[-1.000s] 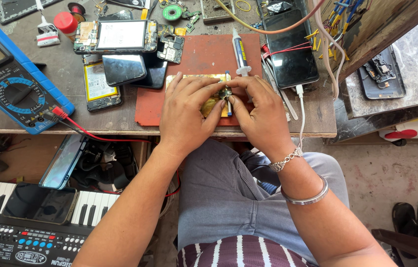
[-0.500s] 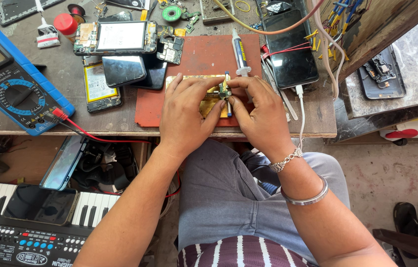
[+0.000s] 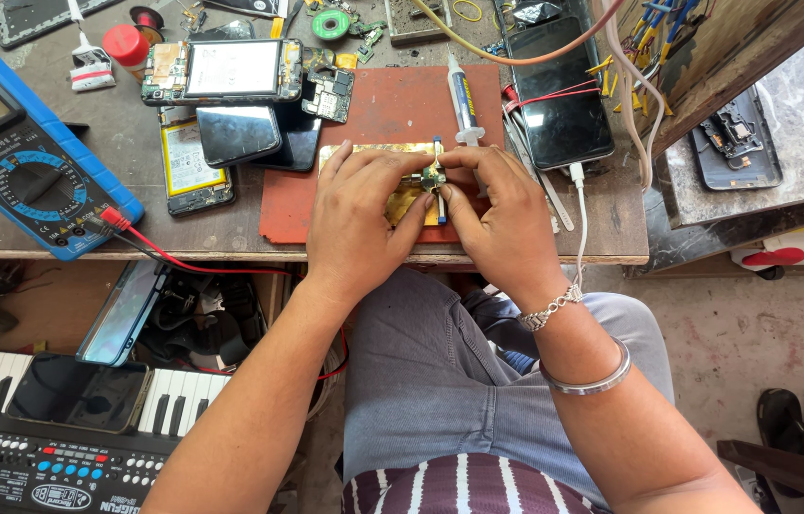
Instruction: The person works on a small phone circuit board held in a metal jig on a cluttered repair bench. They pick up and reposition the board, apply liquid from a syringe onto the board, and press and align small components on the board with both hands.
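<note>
At the left edge of the frame one blue handheld multimeter (image 3: 36, 157) lies on the worn wooden surface (image 3: 231, 238), its red lead trailing right. Right of it, in the upper middle, are three phones: one opened with its white battery showing (image 3: 231, 69) and two dark-screened ones (image 3: 240, 133) stacked below it. At centre a single reddish-brown rectangular work mat (image 3: 383, 114) carries a gold-coloured flat plate (image 3: 402, 195). On that plate sits the small dark metal component (image 3: 431, 178), pinched from both sides. The left hand (image 3: 359, 224) has its fingers (image 3: 392, 169) curled nearly closed against the part's left side; the right hand (image 3: 502, 219) closes its fingers (image 3: 464, 162) on the other side. The part looks light, stiff and fragile, probably easy to bend or drop, so its edges seem the safest hold. One white syringe-shaped tube (image 3: 461, 100) lies above, and one black phone (image 3: 559, 95) at the upper right.
</note>
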`<state>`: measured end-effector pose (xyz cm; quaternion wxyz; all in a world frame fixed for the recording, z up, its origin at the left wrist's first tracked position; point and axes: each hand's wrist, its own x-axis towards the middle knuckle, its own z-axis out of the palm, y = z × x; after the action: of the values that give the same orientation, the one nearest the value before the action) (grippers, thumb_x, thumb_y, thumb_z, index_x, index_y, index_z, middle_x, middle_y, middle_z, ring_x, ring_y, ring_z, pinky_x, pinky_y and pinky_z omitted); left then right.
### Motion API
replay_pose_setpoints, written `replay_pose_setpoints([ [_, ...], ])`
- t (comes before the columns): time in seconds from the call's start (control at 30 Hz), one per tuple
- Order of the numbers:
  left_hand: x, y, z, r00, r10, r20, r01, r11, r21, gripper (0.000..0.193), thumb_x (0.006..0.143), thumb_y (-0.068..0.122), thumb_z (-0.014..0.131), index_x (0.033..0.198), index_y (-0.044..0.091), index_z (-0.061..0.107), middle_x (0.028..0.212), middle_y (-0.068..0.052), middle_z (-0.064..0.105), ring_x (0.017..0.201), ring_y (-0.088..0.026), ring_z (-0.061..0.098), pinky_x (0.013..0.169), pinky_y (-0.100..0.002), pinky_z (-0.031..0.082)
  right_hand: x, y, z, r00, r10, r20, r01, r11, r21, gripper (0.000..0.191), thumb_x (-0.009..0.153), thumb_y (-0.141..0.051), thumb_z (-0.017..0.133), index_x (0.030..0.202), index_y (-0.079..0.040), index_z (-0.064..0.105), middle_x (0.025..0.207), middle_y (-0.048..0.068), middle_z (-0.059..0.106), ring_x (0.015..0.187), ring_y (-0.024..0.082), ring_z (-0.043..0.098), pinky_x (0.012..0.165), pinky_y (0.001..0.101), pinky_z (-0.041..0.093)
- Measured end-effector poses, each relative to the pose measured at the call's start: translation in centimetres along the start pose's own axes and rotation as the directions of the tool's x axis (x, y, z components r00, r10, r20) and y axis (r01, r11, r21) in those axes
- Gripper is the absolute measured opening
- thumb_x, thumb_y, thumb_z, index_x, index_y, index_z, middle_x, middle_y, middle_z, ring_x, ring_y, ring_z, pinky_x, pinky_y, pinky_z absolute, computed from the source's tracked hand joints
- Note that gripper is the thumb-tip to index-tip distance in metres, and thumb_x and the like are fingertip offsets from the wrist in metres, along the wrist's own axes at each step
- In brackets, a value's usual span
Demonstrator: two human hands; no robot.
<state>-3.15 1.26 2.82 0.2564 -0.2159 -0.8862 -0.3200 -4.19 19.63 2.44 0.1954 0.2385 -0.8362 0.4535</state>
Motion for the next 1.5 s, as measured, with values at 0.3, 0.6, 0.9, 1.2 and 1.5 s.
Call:
replay_pose_setpoints([
  [0.3,0.06,-0.12,0.11,1.000,-0.004,-0.002,0.004,1.000,-0.001,0.033,0.091,0.019,0.078,0.122,0.013,0.069,0.117,-0.005,0.074,0.118,-0.027,0.064,0.116,-0.054,0.036,-0.01,0.14,0.00,1.000,-0.011,-0.003,0.011,1.000,-0.005,0.023,0.093,-0.002,0.071,0.115,-0.004,0.065,0.107,0.011,0.070,0.101,0.029,0.069,0.089,0.0394,0.053],
  [0.6,-0.04,-0.17,0.44,1.000,-0.016,-0.007,0.017,1.000,0.016,0.037,0.092,0.020,0.078,0.126,0.013,0.068,0.116,-0.005,0.073,0.117,-0.026,0.064,0.117,-0.053,0.037,-0.03,0.10,-0.05,1.000,0.007,-0.009,-0.007,1.000,-0.005,0.022,0.094,-0.004,0.072,0.115,-0.005,0.065,0.104,0.010,0.070,0.098,0.027,0.070,0.086,0.0379,0.053],
  [0.9,-0.34,-0.24,0.36,1.000,-0.023,0.007,0.023,0.999,0.029,0.040,0.092,0.020,0.077,0.130,0.015,0.067,0.114,-0.004,0.073,0.117,-0.026,0.064,0.116,-0.053,0.038,-0.27,-0.30,0.05,0.997,0.078,0.006,-0.079,0.995,0.056,0.027,0.093,0.000,0.068,0.119,-0.005,0.065,0.106,0.008,0.071,0.097,0.021,0.074,0.079,0.0334,0.057],
  [1.2,-0.40,-0.31,0.41,1.000,-0.013,0.000,0.013,0.999,0.032,0.040,0.093,0.020,0.077,0.131,0.016,0.067,0.113,-0.005,0.072,0.116,-0.026,0.064,0.115,-0.053,0.038,-0.35,0.27,-0.20,0.979,0.202,-0.001,-0.201,0.977,0.072,0.029,0.095,0.004,0.063,0.122,-0.007,0.069,0.105,0.009,0.071,0.082,0.018,0.065,0.072,0.0281,0.053],
  [1.5,-0.69,-0.66,0.70,1.000,0.011,-0.008,-0.011,1.000,0.016,0.071,0.093,0.022,0.078,0.153,0.016,0.041,0.123,0.000,0.074,0.120,-0.026,0.062,0.117,-0.054,0.036,0.18,-0.07,-0.77,1.000,-0.013,0.010,0.012,0.996,0.086,0.021,0.098,-0.007,0.069,0.118,-0.009,0.071,0.118,0.010,0.064,0.109,0.023,0.066,0.091,0.0321,0.054],
])
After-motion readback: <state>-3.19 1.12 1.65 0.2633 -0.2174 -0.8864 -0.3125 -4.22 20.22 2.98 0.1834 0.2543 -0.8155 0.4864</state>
